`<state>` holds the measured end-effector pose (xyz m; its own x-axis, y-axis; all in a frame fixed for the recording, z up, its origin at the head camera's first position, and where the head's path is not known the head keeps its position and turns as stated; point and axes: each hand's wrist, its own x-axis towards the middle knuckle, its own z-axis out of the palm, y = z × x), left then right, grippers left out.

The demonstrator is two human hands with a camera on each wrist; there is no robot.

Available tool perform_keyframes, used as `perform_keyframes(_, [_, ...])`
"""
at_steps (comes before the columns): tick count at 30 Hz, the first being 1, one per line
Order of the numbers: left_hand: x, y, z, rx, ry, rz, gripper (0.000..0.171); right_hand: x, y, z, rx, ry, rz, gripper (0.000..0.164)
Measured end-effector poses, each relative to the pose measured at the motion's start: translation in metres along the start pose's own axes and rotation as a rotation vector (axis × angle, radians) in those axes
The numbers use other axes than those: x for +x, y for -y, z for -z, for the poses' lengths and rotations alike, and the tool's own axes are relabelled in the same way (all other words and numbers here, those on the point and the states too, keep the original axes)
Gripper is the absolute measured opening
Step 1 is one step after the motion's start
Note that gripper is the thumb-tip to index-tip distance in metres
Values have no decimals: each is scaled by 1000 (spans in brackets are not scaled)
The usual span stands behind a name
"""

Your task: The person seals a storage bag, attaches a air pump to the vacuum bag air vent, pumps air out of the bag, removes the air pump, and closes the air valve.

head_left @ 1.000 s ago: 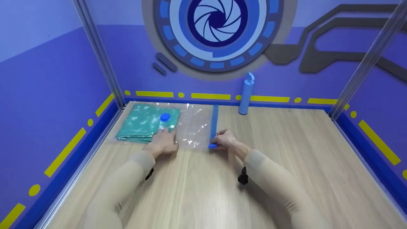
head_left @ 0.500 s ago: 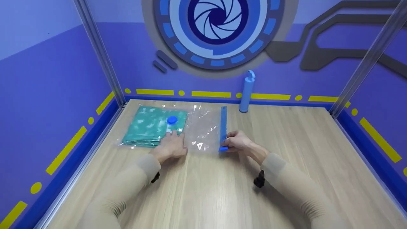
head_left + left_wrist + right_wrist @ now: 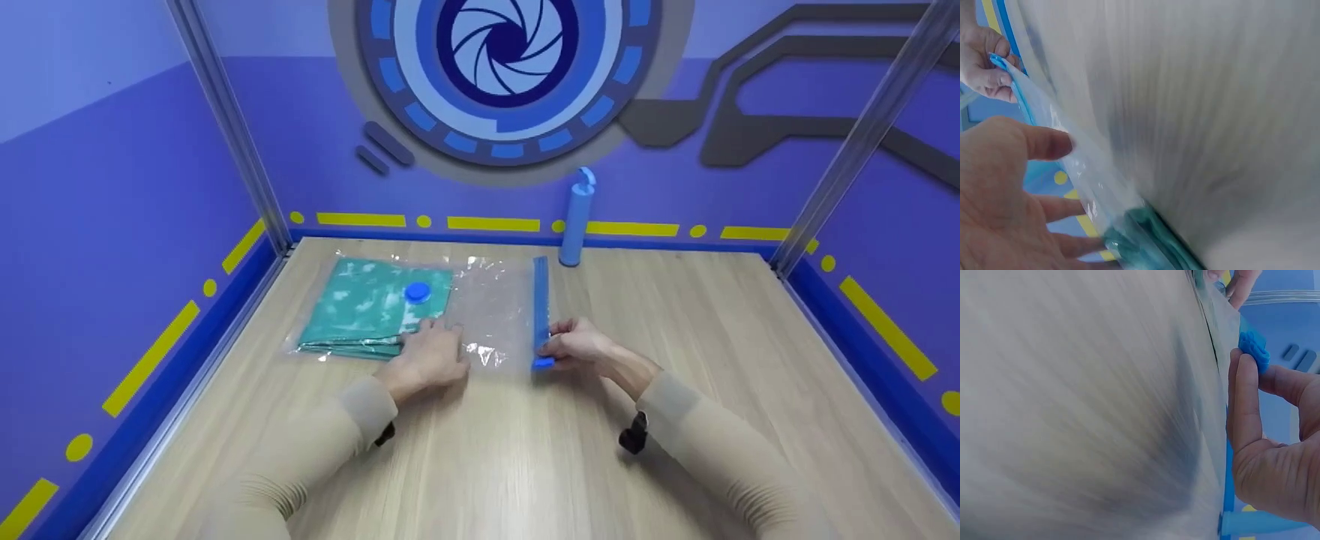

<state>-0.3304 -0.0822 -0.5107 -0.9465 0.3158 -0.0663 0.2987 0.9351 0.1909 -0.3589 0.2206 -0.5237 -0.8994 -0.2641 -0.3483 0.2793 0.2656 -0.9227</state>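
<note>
A clear vacuum storage bag (image 3: 495, 307) lies flat on the table, with folded green cloth (image 3: 360, 300) inside its left part and a round blue valve (image 3: 418, 292) on top. My left hand (image 3: 431, 356) rests on the bag's near edge beside the cloth, fingers spread. At the bag's right end runs a blue zip strip (image 3: 541, 300). My right hand (image 3: 581, 345) pinches this strip near its front corner, close to a small blue slider clip (image 3: 544, 363). In the right wrist view, thumb and fingers meet at the blue clip (image 3: 1254, 349).
Behind the bag, a light blue hand pump (image 3: 576, 217) stands upright near the back wall. Blue walls with metal corner posts (image 3: 232, 127) enclose the wooden table (image 3: 480, 465) at the back and sides.
The bag with the cloth has shifted to the right and slightly nearer. Both hands have moved along with it, the right still pinching the strip and the left still resting on the bag.
</note>
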Motion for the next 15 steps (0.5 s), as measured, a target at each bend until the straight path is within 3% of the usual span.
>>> perform_keyframes(4, [2, -16, -6, -42, 11, -101, 78, -4, 0, 3, -1, -3, -6, 20])
perform_keyframes(9, [4, -40, -12, -47, 37, -163, 100, -7, 2, 5, -5, -12, -10, 18])
perform_keyframes(12, [5, -55, -17, -22, 36, -188, 96, -10, 3, 8, 10, -6, -4, 18])
perform_keyframes(15, [8, -68, -20, 34, -17, -254, 83, -13, 3, 10, 37, -2, -4, 17])
